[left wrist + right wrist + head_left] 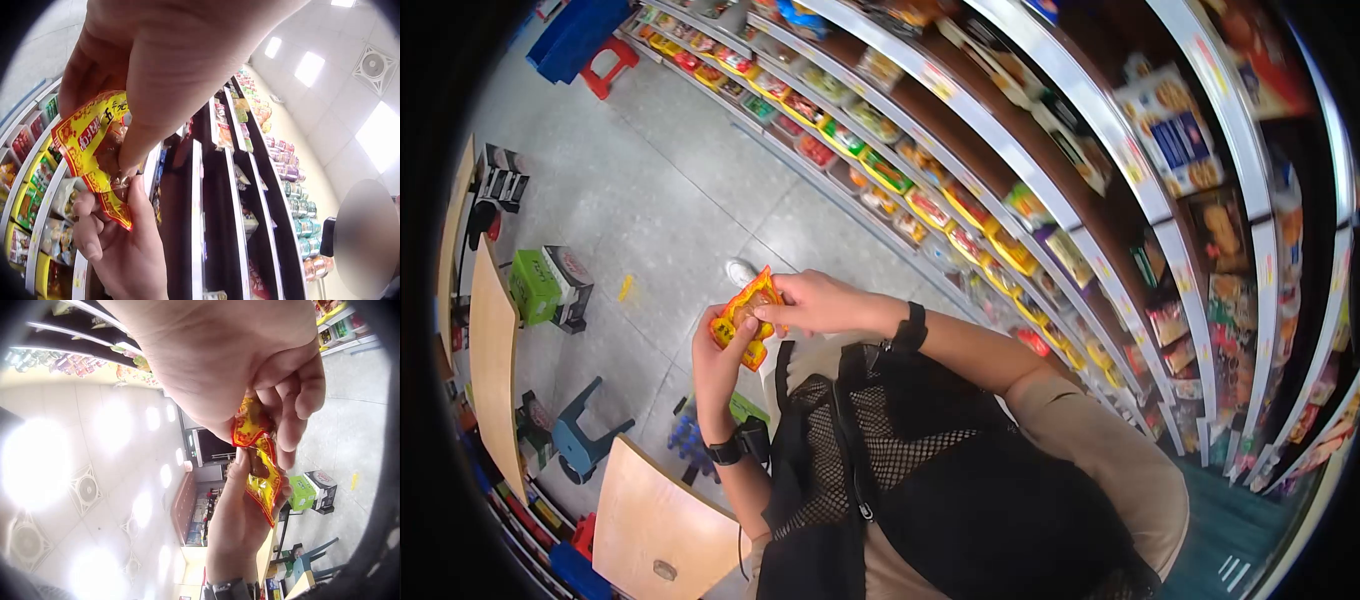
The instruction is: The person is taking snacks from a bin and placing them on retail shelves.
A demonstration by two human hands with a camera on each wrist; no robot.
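A small yellow-and-red snack packet (pixel 754 352), with something brown showing through its clear window, is between my two hands in front of my body. My left hand (pixel 716 362) grips it from the left side, thumb lying across the front. From the right, my right hand (pixel 830 303) pinches the packet's edge between thumb and fingers. In the left wrist view the packet (pixel 90 140) is tilted, its printed face towards the camera. The right wrist view shows the packet (pixel 267 487) creased between the hands, part of it hidden behind the right fingers.
Long shelves of packaged snacks (pixel 890 170) run along my right. On the left stand a green box (pixel 534 287), a blue stool (pixel 580 440) and pale wooden tabletops (pixel 650 520). A red stool (pixel 609 67) is farther off on the grey floor.
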